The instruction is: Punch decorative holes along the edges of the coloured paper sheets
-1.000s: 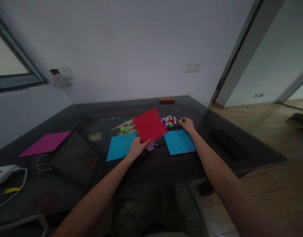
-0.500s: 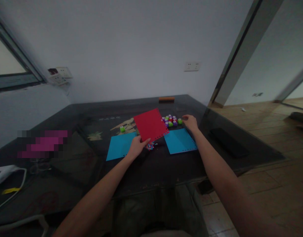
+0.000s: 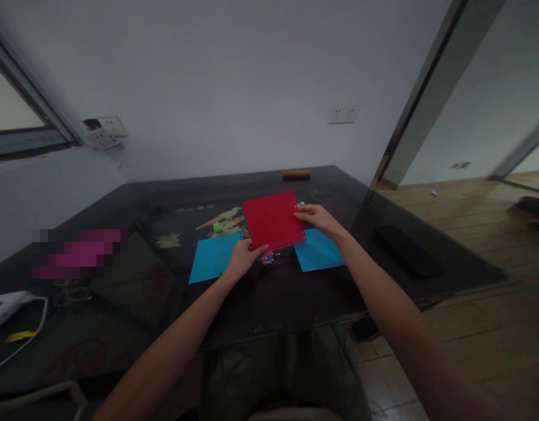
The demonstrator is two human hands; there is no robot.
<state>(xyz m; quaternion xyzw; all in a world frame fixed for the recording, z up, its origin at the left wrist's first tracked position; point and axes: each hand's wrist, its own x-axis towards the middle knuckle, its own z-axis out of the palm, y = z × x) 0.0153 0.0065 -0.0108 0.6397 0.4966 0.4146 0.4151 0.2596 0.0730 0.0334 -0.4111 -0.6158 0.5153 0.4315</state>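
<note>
A red sheet of paper, with punched notches along its lower and right edges, is held tilted above the table. My left hand pinches its lower left part. At the right edge, my right hand grips the sheet between thumb and fingers. Under and beside it lie a left blue sheet and a right blue sheet, both with holes along an edge. Small paper bits are scattered just below the red sheet. The cluster of small eyed figures behind it is mostly hidden.
A green eyed figure stands behind the left blue sheet. On the black table are an orange-brown bar at the back, a dark oblong case at right, and a white device with a cable at left.
My right hand has moved left from beside the eyed figures and taken hold of the red sheet's right edge. The sheet has shifted slightly right and turned straighter, covering most of the figures.
</note>
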